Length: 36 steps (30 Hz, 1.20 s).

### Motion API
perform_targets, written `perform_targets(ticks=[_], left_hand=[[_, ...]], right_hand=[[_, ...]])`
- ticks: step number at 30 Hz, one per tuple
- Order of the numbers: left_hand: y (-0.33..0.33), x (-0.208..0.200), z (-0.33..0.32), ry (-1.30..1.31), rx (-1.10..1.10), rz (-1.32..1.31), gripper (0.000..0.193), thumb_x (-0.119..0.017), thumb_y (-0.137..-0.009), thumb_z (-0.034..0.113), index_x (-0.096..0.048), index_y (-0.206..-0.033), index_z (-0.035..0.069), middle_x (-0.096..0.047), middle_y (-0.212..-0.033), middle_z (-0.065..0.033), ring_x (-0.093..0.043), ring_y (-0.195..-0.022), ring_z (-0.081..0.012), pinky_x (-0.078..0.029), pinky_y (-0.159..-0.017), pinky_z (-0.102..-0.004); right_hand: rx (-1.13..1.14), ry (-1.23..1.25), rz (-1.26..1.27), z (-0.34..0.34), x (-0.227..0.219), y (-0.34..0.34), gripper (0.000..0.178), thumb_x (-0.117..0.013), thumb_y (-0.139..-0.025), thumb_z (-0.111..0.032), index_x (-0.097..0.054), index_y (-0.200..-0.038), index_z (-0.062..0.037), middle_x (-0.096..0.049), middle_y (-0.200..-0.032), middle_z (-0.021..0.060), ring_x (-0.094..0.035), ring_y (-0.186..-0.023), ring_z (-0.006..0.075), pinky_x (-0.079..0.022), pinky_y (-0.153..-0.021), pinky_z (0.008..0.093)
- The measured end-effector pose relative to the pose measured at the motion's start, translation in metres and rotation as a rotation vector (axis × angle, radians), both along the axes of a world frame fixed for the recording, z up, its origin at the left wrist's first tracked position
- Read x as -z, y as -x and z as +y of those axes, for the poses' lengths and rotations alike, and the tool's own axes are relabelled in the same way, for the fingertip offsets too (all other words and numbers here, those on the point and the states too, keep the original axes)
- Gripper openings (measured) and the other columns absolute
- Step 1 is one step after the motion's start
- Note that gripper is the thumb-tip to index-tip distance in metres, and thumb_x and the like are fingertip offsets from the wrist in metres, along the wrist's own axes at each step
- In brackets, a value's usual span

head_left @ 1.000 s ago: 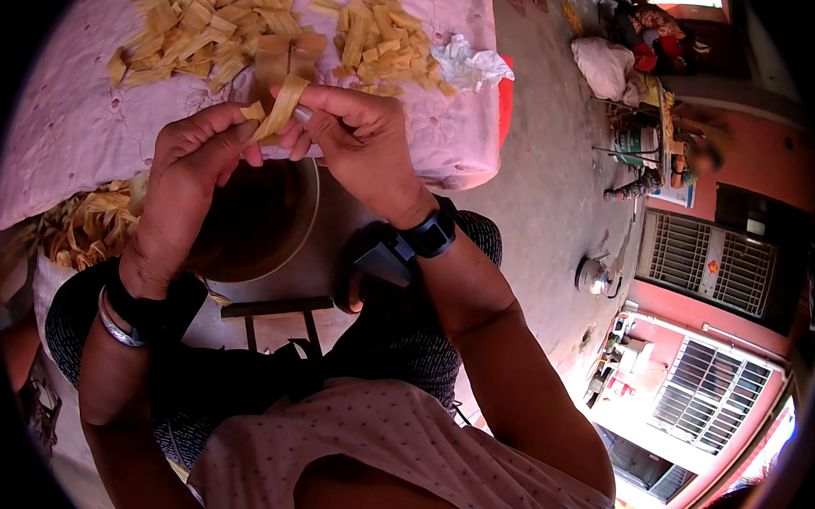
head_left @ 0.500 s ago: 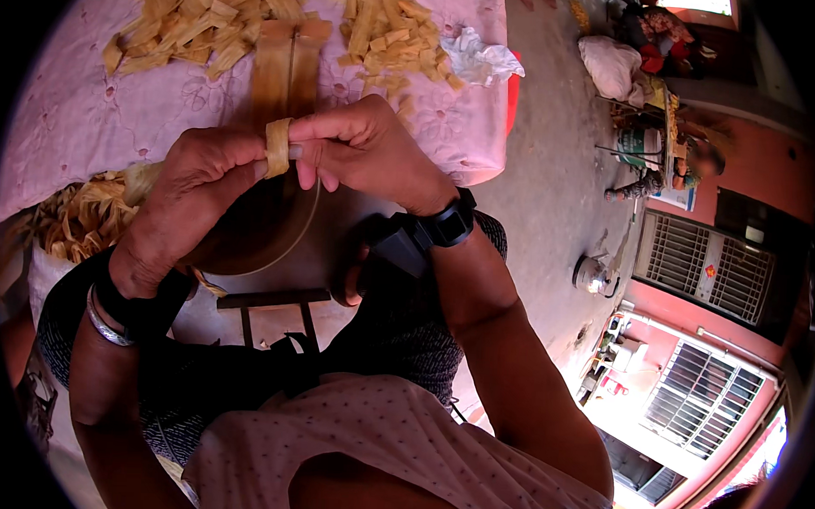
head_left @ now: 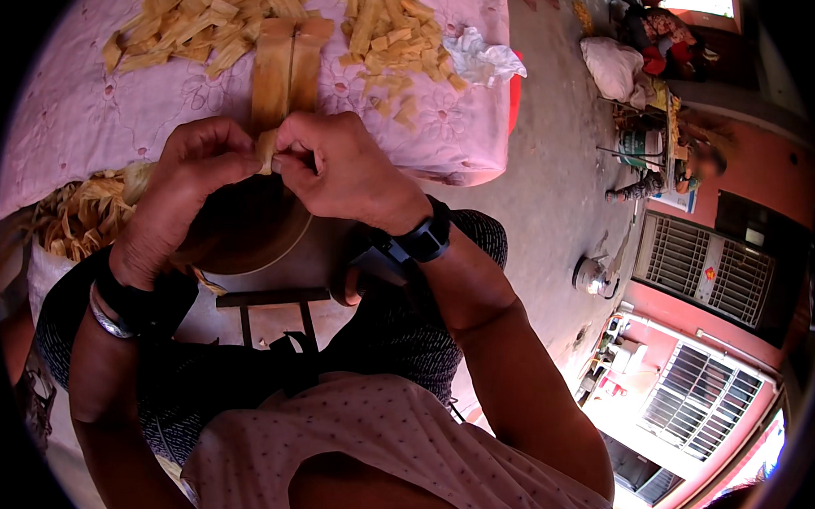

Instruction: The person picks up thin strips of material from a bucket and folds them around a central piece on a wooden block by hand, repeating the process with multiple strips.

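Shifted: right hand (head_left: 338, 173), fingers curled further over. Item: flat yellow strip (head_left: 266, 151), pinched by both it and left hand (head_left: 206, 165), near slit wooden board (head_left: 272, 75). I judge uneven pulling could split it.

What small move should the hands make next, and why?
Probably press the yellow strip flatter with the right hand while the left hand steadies it. Both hands' fingertips pinch it, so each side is supported; whether it is fully folded, I can't tell.
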<state>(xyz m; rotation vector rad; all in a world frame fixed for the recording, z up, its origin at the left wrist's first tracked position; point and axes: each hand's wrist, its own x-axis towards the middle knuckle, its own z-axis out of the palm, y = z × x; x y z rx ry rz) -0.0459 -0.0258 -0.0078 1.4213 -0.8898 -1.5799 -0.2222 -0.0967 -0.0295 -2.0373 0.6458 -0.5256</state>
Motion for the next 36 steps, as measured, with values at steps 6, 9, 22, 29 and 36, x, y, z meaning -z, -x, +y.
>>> perform_targets(ticks=[6,9,22,29,36], left_hand=[[-0.003,0.009,0.002,0.010,-0.056,0.070,0.012,-0.059,-0.077,0.014,-0.059,-0.080,0.003,-0.057,-0.070,0.0022,-0.047,-0.064,-0.0027,-0.033,-0.057,-0.0168],[-0.006,-0.001,0.001,-0.050,-0.128,0.107,0.014,-0.059,-0.076,0.016,-0.060,-0.082,0.003,-0.059,-0.068,0.0019,-0.043,-0.055,-0.0004,-0.027,-0.048,-0.0156],[0.000,0.006,0.007,-0.054,-0.213,0.232,0.017,-0.058,-0.075,0.014,-0.059,-0.081,-0.001,-0.053,-0.060,0.0000,-0.031,-0.045,-0.0027,-0.020,-0.043,-0.0186],[-0.016,0.007,0.014,-0.004,-0.134,0.423,0.012,-0.052,-0.077,0.013,-0.051,-0.071,0.003,-0.035,-0.053,0.0048,-0.024,-0.045,-0.0032,-0.018,-0.043,-0.0209],[-0.017,0.009,0.014,-0.145,-0.089,0.542,0.015,-0.053,-0.080,0.016,-0.053,-0.075,0.002,-0.041,-0.060,0.0034,-0.032,-0.050,-0.0041,-0.025,-0.046,-0.0198]], right_hand=[[0.111,0.024,-0.092,-0.004,-0.002,0.003,0.006,-0.057,-0.079,0.002,-0.053,-0.084,0.0012,-0.057,-0.063,0.0034,-0.050,-0.055,0.0054,-0.041,-0.052,0.0207],[0.176,-0.140,-0.131,-0.008,-0.003,0.009,0.003,-0.053,-0.084,0.001,-0.052,-0.087,0.0032,-0.056,-0.068,-0.0001,-0.048,-0.057,0.0035,-0.040,-0.052,0.0181],[-0.010,-0.071,-0.099,-0.011,0.003,0.005,0.021,-0.060,-0.085,-0.014,-0.051,-0.071,-0.0012,-0.047,-0.053,0.0000,-0.040,-0.049,0.0028,-0.033,-0.044,0.0210],[0.032,-0.291,-0.120,-0.010,-0.020,0.009,0.017,-0.057,-0.087,-0.012,-0.055,-0.073,-0.0023,-0.049,-0.056,-0.0012,-0.047,-0.053,0.0033,-0.038,-0.047,0.0190],[-0.009,-0.652,-0.327,0.004,-0.014,-0.002,0.015,-0.063,-0.080,-0.003,-0.052,-0.090,-0.0007,-0.057,-0.068,0.0013,-0.051,-0.057,0.0029,-0.041,-0.048,0.0181]])
